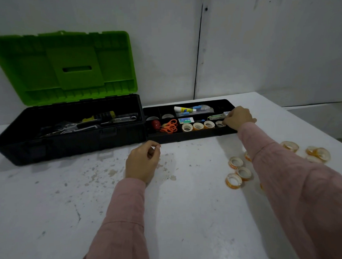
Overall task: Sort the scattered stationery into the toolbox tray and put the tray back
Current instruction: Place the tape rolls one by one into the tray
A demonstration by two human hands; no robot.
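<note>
Now right hand (238,117) outstretched over tray (185,137).

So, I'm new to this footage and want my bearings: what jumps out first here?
The bright green lid of the open toolbox stands up at the left. Beside it sits the black tray, where the right hand reaches in at the end of a row of tape rolls. More loose rolls lie scattered on the white table near that arm.
</note>
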